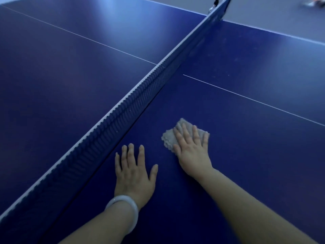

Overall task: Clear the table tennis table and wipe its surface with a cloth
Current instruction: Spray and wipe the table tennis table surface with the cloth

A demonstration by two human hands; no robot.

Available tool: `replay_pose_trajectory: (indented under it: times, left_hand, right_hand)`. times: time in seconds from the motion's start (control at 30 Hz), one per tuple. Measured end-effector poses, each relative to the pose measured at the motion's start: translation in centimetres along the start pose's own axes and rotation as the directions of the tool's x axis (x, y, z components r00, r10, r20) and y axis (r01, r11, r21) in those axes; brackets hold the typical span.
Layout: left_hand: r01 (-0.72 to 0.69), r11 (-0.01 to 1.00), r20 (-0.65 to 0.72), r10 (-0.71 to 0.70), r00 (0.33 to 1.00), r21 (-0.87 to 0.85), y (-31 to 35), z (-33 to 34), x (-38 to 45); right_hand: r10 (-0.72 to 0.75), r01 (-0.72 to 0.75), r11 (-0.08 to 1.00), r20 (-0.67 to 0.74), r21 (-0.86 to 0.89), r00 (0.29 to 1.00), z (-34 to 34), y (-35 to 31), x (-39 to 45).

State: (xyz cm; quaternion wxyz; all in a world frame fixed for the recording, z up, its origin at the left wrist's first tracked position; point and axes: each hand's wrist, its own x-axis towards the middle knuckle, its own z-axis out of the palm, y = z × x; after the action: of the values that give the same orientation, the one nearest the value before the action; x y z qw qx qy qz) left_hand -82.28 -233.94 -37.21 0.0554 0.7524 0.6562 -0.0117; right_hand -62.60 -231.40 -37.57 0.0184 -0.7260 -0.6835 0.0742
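The cloth [182,136], a pale grey textured rag, lies flat on the blue counter [246,155] on the near side of the net [140,92], a little way off the net's foot. It is folded to a rough rectangle; its long axis runs from near-left to far-right, roughly along the line of the net, with one corner pointing away toward the white centre line [255,101].

The right hand [191,147] presses on the cloth with fingers straight and spread, fingertips aimed away from the person and slightly left; this grip is wide and flat, pinching nothing. The cloth shows beyond the fingertips and to the thumb side; the palm's heel sits on the bare counter.

The left hand [133,171] rests flat on the counter just beside the net's base, apart from the cloth, fingers straight and pointing away, thumb out to the right; its grip is likewise wide and holds nothing. A pale bangle [124,213] circles the left wrist.

The net crosses from lower left to upper right, ending at its post [215,6] at the far edge. To the right of the cloth the counter stretches bare past the centre line to the white far edge line [281,33]. Left of the net the other half is bare too, with its own centre line [79,35]. Some small blurred things [314,3] lie on the floor beyond the far corner; I cannot tell what they are.
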Motion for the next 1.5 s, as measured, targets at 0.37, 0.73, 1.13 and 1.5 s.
replay_pose_trajectory:
  times: [0.37, 0.73, 1.13, 1.5]
  left_hand:
    - [-0.006, 0.999, -0.023, 0.005, 1.0, -0.038, -0.2, 0.3, -0.2]
    - [-0.042, 0.988, -0.022, 0.039, 0.999, -0.152, -0.8, -0.3, -0.3]
    - [-0.239, 0.945, 0.111, 0.268, 0.957, -0.223, -0.9, -0.3, -18.4]
    - [-0.249, 0.952, 0.368, 0.299, 0.881, -0.177, -1.5, -0.3, -19.3]
  right_hand:
    - [0.651, -0.646, 0.755, -0.015, 0.108, 0.759, -1.4, 8.8, -11.4]
    - [0.281, -0.28, 0.96, -0.042, 0.022, 0.959, 0.6, -0.7, -20.4]
    - [0.277, -0.277, 0.961, -0.029, 0.013, 0.96, 0.7, -0.5, -20.3]
    - [0.272, -0.279, 0.96, 0.16, 0.018, 0.949, -0.4, 7.4, -24.1]
